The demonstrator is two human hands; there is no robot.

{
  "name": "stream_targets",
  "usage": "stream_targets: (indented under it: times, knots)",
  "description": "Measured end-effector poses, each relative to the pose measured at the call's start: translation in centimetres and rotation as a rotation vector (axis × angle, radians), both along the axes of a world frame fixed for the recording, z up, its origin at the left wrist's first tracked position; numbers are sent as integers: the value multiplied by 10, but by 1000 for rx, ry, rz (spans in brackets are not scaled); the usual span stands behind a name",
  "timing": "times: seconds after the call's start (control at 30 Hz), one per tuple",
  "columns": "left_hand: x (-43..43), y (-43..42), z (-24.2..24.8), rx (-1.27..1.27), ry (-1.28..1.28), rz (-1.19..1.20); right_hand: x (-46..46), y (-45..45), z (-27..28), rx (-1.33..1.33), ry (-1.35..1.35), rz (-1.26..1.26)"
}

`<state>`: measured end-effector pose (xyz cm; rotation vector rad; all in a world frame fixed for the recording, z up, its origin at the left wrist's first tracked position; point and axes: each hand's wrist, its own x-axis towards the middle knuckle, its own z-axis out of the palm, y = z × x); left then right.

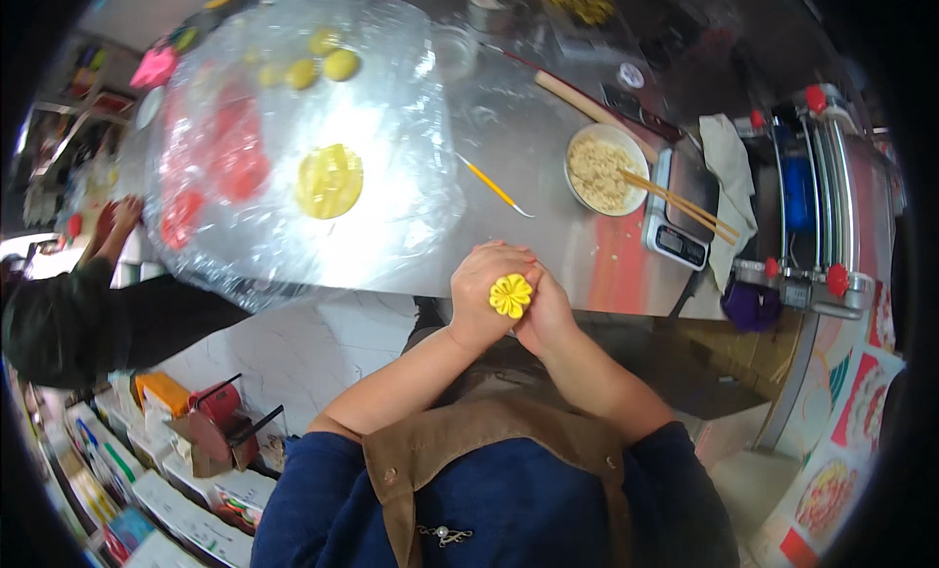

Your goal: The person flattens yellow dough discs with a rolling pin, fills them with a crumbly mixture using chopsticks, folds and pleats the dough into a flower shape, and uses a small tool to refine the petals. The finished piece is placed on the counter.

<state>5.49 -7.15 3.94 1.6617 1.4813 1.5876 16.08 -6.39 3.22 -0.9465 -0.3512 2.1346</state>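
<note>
My left hand (480,293) and my right hand (546,304) are pressed together at the front edge of the metal table. Between them, near the thumbs, shows a yellow flower-shaped piece (510,296) that looks like dough, its petals facing up. Whatever lies under it is hidden by my palms. Just beyond my fingers, a yellow-handled modelling tool (490,183) with thin pale tips rests on the tabletop. To the left, clear plastic sheeting (400,201) covers a flat yellow dough round (330,181), several yellow dough balls (341,65) and red dough pieces (238,165).
A bowl of crumbly pale food (601,168) with chopsticks (682,207) stands beside a digital scale (678,238). Behind lies a wooden rolling pin (587,106). A roller machine (821,194) with red knobs stands at right, near a cloth (730,187). Another person (66,326) is at far left.
</note>
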Motion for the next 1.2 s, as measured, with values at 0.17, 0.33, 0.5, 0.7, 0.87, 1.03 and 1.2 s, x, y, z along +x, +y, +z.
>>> stream_targets:
  times: [0.17,0.33,0.5,0.7,0.87,1.03,1.2]
  knots:
    - [12,18,-73,-173,-44,86,12,2,-63,590,-494,-94]
    - [-14,-1,-83,-244,-18,-160,5,-14,-84,682,-511,-259]
    - [-34,34,-92,-360,-315,-365,-21,-8,-82,693,-630,-281]
    - [-2,26,-74,-377,-611,-165,-28,38,-84,739,-422,-110]
    - [-43,33,-80,-363,-419,-334,-28,21,-72,759,-487,-209]
    - [-23,27,-76,-437,-435,-290,-35,32,-77,760,-503,-90]
    - [-36,25,-68,-439,-544,-264,-26,44,-77,723,-467,-100]
